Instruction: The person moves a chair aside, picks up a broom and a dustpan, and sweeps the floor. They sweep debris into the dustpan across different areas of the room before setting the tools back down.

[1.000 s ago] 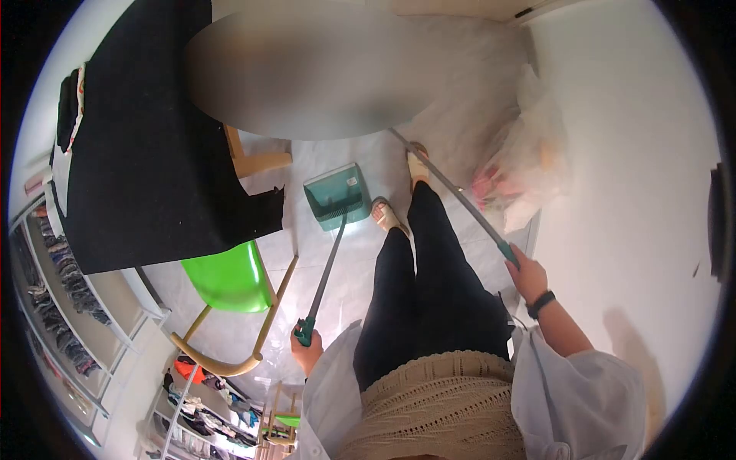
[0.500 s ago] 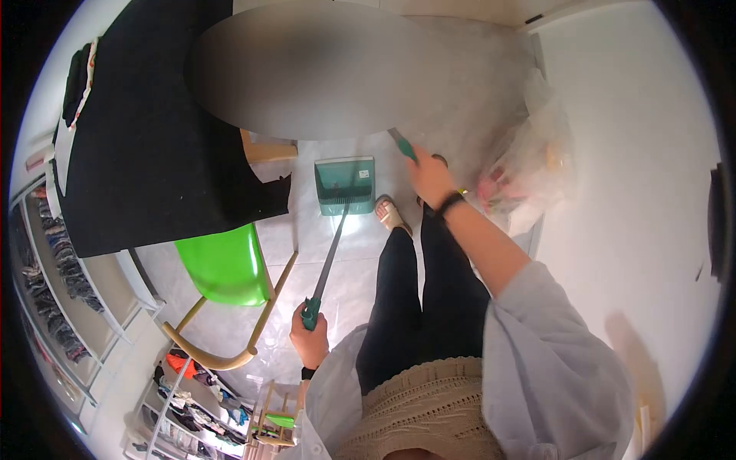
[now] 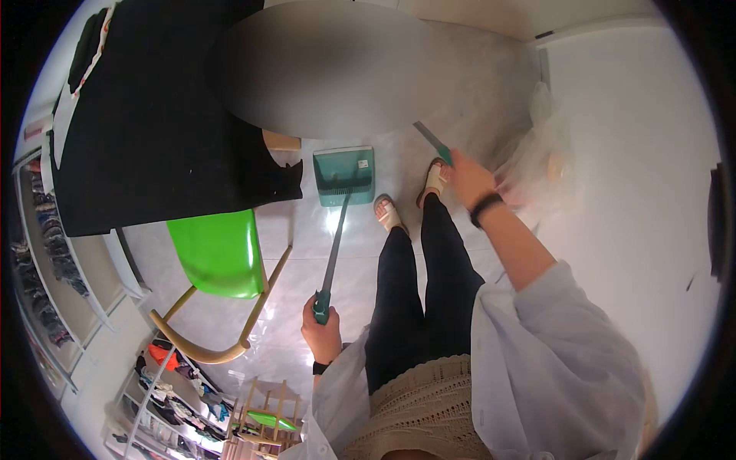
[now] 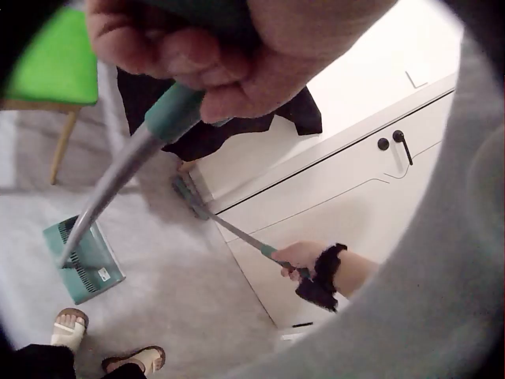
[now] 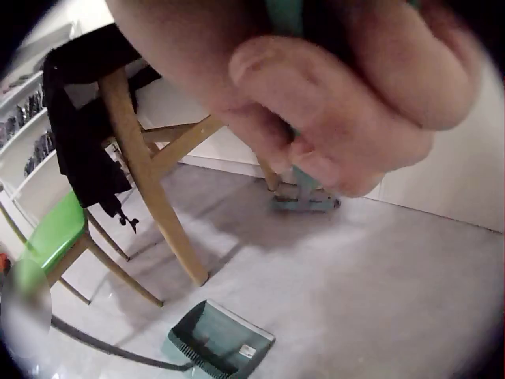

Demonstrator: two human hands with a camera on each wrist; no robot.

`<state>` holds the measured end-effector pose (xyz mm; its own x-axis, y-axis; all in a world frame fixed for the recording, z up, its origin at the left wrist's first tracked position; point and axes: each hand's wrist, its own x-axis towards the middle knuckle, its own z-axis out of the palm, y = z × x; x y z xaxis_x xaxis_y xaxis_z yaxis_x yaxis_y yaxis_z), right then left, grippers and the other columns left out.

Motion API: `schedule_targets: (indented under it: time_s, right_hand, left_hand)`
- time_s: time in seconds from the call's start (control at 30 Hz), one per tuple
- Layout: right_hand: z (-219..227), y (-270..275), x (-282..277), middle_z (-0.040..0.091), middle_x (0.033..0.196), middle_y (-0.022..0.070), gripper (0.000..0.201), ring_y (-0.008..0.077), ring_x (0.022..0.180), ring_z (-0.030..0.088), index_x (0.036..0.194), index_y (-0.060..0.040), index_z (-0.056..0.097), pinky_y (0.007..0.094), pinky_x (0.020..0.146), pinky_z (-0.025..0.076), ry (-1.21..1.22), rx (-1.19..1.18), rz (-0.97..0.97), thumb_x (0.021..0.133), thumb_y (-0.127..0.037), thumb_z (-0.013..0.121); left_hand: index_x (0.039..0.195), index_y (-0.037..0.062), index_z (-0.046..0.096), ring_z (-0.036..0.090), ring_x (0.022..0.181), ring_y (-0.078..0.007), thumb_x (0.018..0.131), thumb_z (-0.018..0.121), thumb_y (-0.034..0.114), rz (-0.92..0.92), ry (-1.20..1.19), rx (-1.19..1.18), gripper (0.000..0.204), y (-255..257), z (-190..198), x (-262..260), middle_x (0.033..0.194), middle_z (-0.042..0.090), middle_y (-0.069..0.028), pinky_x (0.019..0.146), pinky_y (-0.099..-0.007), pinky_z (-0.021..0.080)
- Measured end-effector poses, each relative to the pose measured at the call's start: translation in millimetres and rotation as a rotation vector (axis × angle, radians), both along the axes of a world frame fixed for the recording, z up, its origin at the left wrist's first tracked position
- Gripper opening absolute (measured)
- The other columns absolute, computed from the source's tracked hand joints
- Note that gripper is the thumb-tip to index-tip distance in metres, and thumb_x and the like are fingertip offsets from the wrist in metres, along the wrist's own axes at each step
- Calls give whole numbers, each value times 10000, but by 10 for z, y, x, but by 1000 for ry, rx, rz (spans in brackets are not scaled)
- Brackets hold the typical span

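My left hand [image 3: 322, 339] grips the green upper end of a long-handled dustpan [image 3: 330, 173]. The green pan lies on the floor, its open side facing away from me; hardly any contents show in it. Farther forward, my right hand [image 3: 471, 184] is wrapped around a broom's handle [image 3: 434, 141]. A blurred patch covers the broom's lower part in the head view. From the left wrist, the broom head [image 4: 188, 197] shows on the floor near the white wall. The right wrist view places this broom head [image 5: 304, 204] beyond a wooden table leg [image 5: 158, 201].
To the left stand a black-covered table [image 3: 169, 146] and a green chair [image 3: 218, 253] with a wooden frame. Clear plastic bags [image 3: 537, 169] lie by the right wall. Shelves of clothes [image 3: 172, 391] are at lower left. My sandalled feet [image 3: 391, 213] are beside the dustpan.
My right hand has swung forward and inward with the broom, then shifted slightly right. The dustpan has turned a little straighter, with my left hand still on its handle.
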<state>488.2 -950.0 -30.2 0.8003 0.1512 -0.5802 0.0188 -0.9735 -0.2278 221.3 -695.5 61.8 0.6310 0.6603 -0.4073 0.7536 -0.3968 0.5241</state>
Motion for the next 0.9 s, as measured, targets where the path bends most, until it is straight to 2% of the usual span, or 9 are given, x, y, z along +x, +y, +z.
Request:
schedule_targets:
  time_s: [0.07, 0.17, 0.33, 0.47, 0.57, 0.6, 0.67, 0.77, 0.9]
  right_hand:
    - [197, -434, -399, 613, 847, 195, 330, 381, 788, 593, 1138, -87, 432, 502, 669, 457, -20, -150, 106, 853, -240, 498]
    - [667, -940, -975, 616, 770, 185, 443, 374, 708, 598, 1256, -134, 390, 489, 605, 461, 145, -196, 0, 850, -263, 510]
    - [1257, -1451, -1678, 604, 740, 223, 391, 400, 697, 581, 1228, -146, 471, 474, 601, 449, 174, -57, -326, 863, -275, 520]
    - [1316, -1435, -1891, 589, 966, 246, 387, 409, 869, 575, 1254, -146, 448, 409, 711, 472, 133, 127, -576, 877, -205, 509]
    - [1076, -1382, -1741, 582, 1008, 244, 386, 396, 911, 572, 1253, -122, 448, 402, 741, 465, 44, 168, -698, 880, -201, 504]
    - [817, -1482, -1742, 610, 948, 193, 378, 270, 752, 593, 1246, -83, 468, 336, 693, 460, -114, 210, -655, 879, -166, 496]
    - [507, -1633, -1427, 610, 961, 194, 374, 283, 756, 596, 1243, -76, 471, 346, 682, 461, -148, 135, -680, 885, -185, 489]
    - [75, -1865, -758, 547, 1130, 235, 408, 350, 1094, 501, 1205, 2, 484, 368, 924, 390, -307, 146, -641, 892, -259, 462]
    - [-948, -2596, 47, 603, 977, 213, 428, 349, 871, 583, 1195, -18, 493, 397, 734, 457, -304, 35, -714, 876, -302, 467]
  left_hand:
    - [1056, -4, 555, 616, 692, -288, 695, 622, 61, 30, 12, -36, 372, 6, 14, 6, 806, 628, -174, 634, -352, 478]
    - [1053, 0, 556, 615, 690, -277, 698, 620, 65, -28, -15, 31, 367, 16, -13, 13, 801, 628, -170, 632, -349, 478]
    - [1081, -6, 552, 617, 712, -260, 703, 620, 62, 19, 4, 1, 390, -4, -18, 54, 823, 630, -174, 655, -348, 476]
    - [1065, -11, 555, 623, 797, -293, 697, 626, 63, 12, 39, 11, 381, 36, -99, -14, 910, 628, -191, 707, -364, 477]
    - [1070, -15, 550, 623, 794, -294, 692, 630, 64, 10, -38, 25, 394, 66, -208, -101, 919, 628, -186, 715, -368, 479]
    - [1076, -17, 548, 622, 809, -291, 690, 634, 66, 23, -17, 13, 405, 73, -195, -88, 922, 630, -179, 730, -368, 477]
    - [1077, -16, 548, 619, 818, -287, 692, 635, 69, 12, 28, 17, 404, 65, -146, -46, 926, 630, -176, 734, -366, 475]
    - [1078, -16, 547, 614, 830, -280, 695, 633, 68, 34, 56, -2, 401, 99, -195, -99, 939, 626, -174, 740, -359, 472]
    - [1084, -20, 542, 606, 831, -270, 708, 622, 65, 27, 93, 19, 394, 130, -234, -149, 954, 616, -170, 738, -349, 467]
